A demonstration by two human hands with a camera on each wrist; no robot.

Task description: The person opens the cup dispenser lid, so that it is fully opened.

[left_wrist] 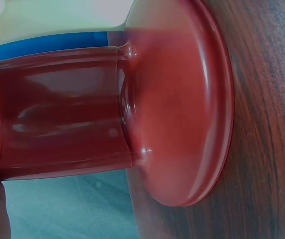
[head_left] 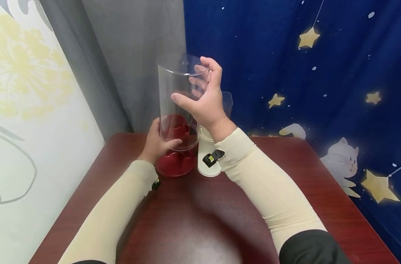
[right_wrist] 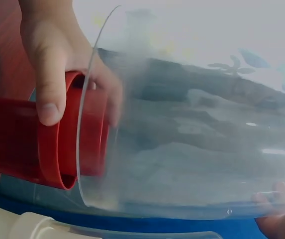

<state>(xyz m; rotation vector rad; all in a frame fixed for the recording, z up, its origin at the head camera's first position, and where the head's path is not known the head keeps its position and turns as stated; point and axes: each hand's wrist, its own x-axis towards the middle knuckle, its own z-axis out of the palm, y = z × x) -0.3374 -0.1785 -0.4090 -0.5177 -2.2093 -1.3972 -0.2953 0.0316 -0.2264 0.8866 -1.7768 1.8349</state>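
My right hand [head_left: 208, 99] grips a clear plastic cylinder [head_left: 169, 86] near its upper rim, thumb on the near side and fingers round the far side. The cylinder stands upright over a glossy red stand [head_left: 175, 168] with a wide round foot on the table. Around the upper part of this stand my left hand [head_left: 154, 145] is curled, thumb in front. In the right wrist view, the cylinder's lower rim surrounds the narrower red neck [right_wrist: 93, 134], just above the wider red collar [right_wrist: 47, 154]. The left wrist view shows the red foot [left_wrist: 177, 109] flat on the wood.
Close to the right of the red stand is a white base [head_left: 209, 169] with a clear container [head_left: 227, 102] on it, partly hidden by my right arm. The reddish wooden table [head_left: 187, 223] backs onto grey [head_left: 138, 47] and blue star-patterned curtains [head_left: 260, 47].
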